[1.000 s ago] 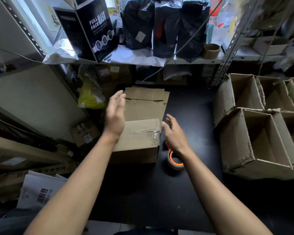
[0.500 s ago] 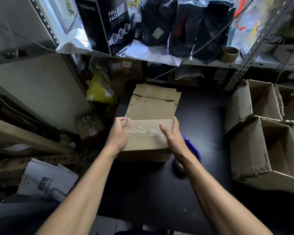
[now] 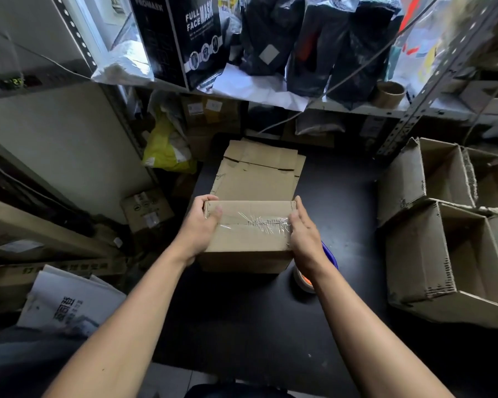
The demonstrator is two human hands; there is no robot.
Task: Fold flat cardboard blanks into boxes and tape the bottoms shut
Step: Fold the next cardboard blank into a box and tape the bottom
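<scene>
Box sits at frame centre on the dark surface, taped side up, with a strip of clear tape running across the seam of its top face. Left hand grips the left end of the box: the fingers curl over the far top edge and the thumb lies on the top face. Right hand holds the right end, with the thumb on the tape and the fingers wrapped down the right side. Both grips are closed on the box. Stack of flat blanks lies directly behind the box, toward the upper centre of the frame. Tape roll with a blue part rests on the surface just right of the box, partly hidden by the right wrist. Open boxes lie on their sides at the right of the frame, openings facing the camera. Shelf along the top carries a black carton marked "FULL FACE MASK", dark bags and an empty tape core.
</scene>
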